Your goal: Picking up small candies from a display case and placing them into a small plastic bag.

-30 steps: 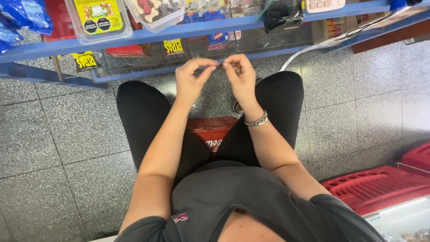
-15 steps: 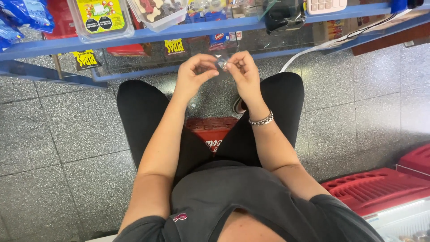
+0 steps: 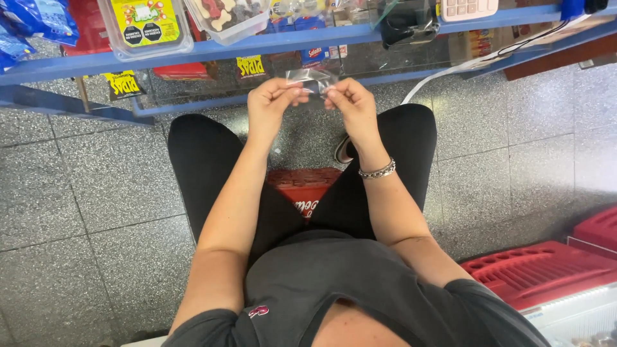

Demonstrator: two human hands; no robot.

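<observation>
A small clear plastic bag (image 3: 313, 80) is stretched between both my hands, just in front of a blue shelf edge. My left hand (image 3: 273, 103) pinches its left side with thumb and fingers. My right hand (image 3: 350, 104) pinches its right side; a silver bracelet (image 3: 377, 171) sits on that wrist. I am seated on a red crate (image 3: 302, 189), knees apart, in black trousers and a dark grey shirt. What is inside the bag cannot be made out.
A blue shelf (image 3: 283, 42) ahead carries clear tubs of sweets (image 3: 144, 26), a black device (image 3: 408, 24) and a white calculator (image 3: 459, 9). A white cable (image 3: 443, 74) runs down to the grey speckled floor. Red crates (image 3: 540, 273) stand at the right.
Both hands have drawn slightly closer together and lifted toward the shelf, and the small clear bag now shows spread open between the fingers.
</observation>
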